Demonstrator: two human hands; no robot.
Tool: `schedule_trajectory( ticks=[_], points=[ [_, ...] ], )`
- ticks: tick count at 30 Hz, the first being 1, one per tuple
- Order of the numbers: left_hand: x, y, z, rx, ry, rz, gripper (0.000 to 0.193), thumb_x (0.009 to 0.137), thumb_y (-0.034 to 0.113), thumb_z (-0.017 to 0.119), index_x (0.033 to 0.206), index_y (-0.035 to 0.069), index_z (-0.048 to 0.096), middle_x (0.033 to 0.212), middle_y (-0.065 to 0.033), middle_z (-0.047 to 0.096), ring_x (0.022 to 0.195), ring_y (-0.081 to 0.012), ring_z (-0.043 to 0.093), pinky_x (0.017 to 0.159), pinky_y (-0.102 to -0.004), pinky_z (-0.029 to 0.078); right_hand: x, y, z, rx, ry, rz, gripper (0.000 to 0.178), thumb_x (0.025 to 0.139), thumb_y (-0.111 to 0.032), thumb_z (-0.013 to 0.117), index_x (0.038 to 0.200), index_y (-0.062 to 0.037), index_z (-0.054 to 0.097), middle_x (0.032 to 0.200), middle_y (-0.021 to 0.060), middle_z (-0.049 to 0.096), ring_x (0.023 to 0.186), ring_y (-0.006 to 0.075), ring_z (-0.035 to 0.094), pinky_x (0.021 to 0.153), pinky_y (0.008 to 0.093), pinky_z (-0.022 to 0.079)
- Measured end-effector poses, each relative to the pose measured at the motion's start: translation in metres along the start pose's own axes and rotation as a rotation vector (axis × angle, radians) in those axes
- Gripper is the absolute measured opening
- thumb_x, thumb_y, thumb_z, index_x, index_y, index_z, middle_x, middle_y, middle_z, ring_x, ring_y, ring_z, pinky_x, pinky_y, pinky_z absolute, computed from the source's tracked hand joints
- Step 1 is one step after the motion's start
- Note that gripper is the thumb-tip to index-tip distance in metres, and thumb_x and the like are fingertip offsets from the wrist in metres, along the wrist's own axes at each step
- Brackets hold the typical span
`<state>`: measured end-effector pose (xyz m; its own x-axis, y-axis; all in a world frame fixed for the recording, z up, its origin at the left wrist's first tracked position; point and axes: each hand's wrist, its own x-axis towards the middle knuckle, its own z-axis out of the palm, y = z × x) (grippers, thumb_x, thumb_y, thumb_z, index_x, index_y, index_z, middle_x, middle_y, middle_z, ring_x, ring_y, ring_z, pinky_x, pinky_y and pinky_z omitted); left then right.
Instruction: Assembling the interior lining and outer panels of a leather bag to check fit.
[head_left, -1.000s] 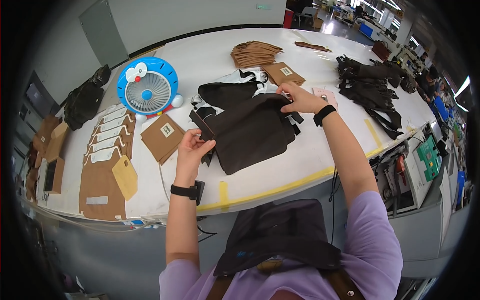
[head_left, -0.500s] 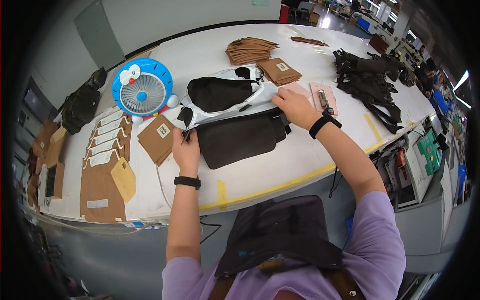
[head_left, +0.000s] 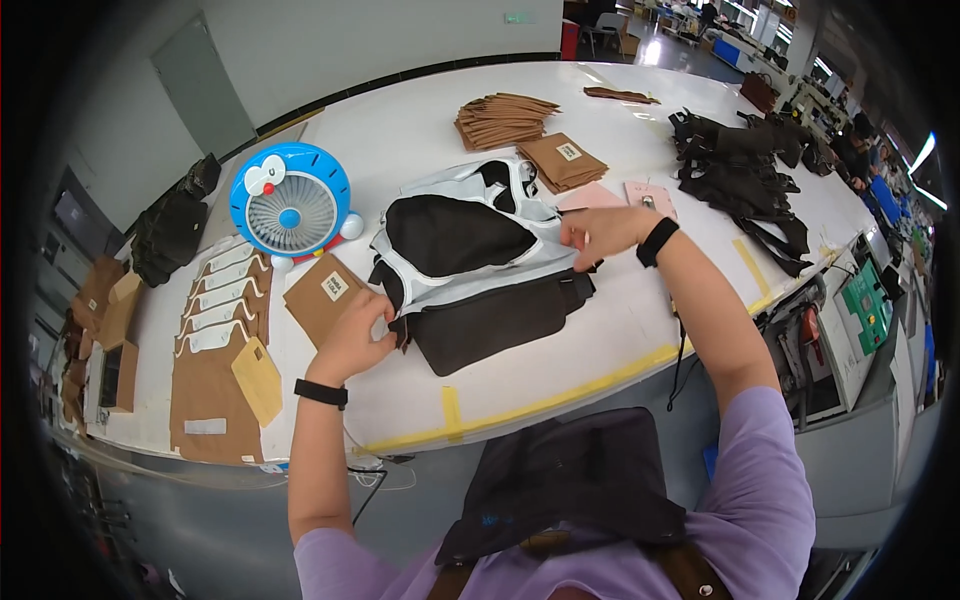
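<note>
A partly made dark brown bag [head_left: 490, 325] with white lining lies on the white table, its dark flap-like panel toward me. A dark rounded panel [head_left: 450, 235] shows within the white lining [head_left: 455, 290]. My left hand [head_left: 355, 335] pinches the bag's near left corner between thumb and fingers. At the opposite end, my right hand [head_left: 610, 232] rests close against the lining's edge, thumb and fingers curved and apart.
A blue fan [head_left: 290, 200] stands back left. Brown panels with white strips [head_left: 215, 370] and an envelope-like tan piece [head_left: 257, 380] lie left. Brown stacks [head_left: 505, 118] sit behind the bag, a pink clipboard [head_left: 655, 198] and dark bag parts [head_left: 740, 165] at right.
The bag now lies flatter and its lining is spread wider. My left hand has shifted left and down; my right hand has moved slightly right and loosened its fingers.
</note>
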<state>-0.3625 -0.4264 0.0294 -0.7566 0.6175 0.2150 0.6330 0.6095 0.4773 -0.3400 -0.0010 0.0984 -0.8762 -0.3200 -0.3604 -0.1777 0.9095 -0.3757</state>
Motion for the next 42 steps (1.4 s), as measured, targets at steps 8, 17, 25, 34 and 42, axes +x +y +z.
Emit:
schedule_trajectory(
  ticks=[8,17,25,34,42],
  points=[
    [0.036,0.009,0.006,-0.284,0.239,-0.296,0.030,0.090,0.031,0.062,0.087,0.003,0.050,0.068,-0.0096,0.057,0.064,-0.0235,0.058,0.065,-0.0346,0.047,0.121,-0.033,-0.017,0.477,0.183,0.145,0.046,0.090,-0.038,0.060,0.114,0.0012,0.060,0.095,0.0138,0.067,0.079,0.0208,0.065,0.069,0.0322,0.054],
    [0.057,0.012,-0.002,-0.904,0.309,0.061,0.045,0.081,-0.008,0.061,0.115,0.010,0.038,0.154,-0.0171,0.026,0.123,-0.0265,0.052,0.094,-0.0349,0.045,0.140,-0.030,-0.021,1.185,0.728,-0.336,0.059,0.083,-0.004,0.068,0.137,-0.0055,0.045,0.098,0.0030,0.060,0.085,0.0101,0.057,0.078,0.0232,0.048],
    [0.107,-0.026,0.026,-0.428,0.137,-0.230,0.065,0.086,0.010,0.068,0.142,0.013,0.035,0.128,-0.0170,0.054,0.102,-0.0259,0.062,0.089,-0.0340,0.047,0.148,0.009,0.008,0.250,0.532,0.076,0.086,0.080,-0.031,0.071,0.144,0.0075,0.028,0.137,0.0316,0.046,0.128,0.0397,0.046,0.108,0.0386,0.037],
    [0.132,0.037,-0.049,0.297,-0.123,0.149,0.066,0.077,0.040,0.076,0.130,0.007,0.054,0.125,-0.0234,0.057,0.117,-0.0399,0.053,0.094,-0.0443,0.046,0.060,0.080,-0.090,0.421,0.581,0.113,0.037,0.086,-0.026,0.066,0.107,0.0032,0.063,0.090,0.0120,0.069,0.076,0.0178,0.068,0.069,0.0300,0.053],
    [0.186,-0.019,0.036,0.198,-0.882,-0.173,0.141,0.052,0.078,0.074,0.154,0.007,0.010,0.158,-0.0255,-0.004,0.145,-0.0456,-0.005,0.115,-0.0580,0.012,-0.031,0.257,-0.105,-0.345,1.006,0.850,0.033,0.086,-0.016,0.058,0.118,-0.0081,0.059,0.124,0.0138,0.054,0.121,0.0330,0.049,0.090,0.0438,0.046]
  ],
)
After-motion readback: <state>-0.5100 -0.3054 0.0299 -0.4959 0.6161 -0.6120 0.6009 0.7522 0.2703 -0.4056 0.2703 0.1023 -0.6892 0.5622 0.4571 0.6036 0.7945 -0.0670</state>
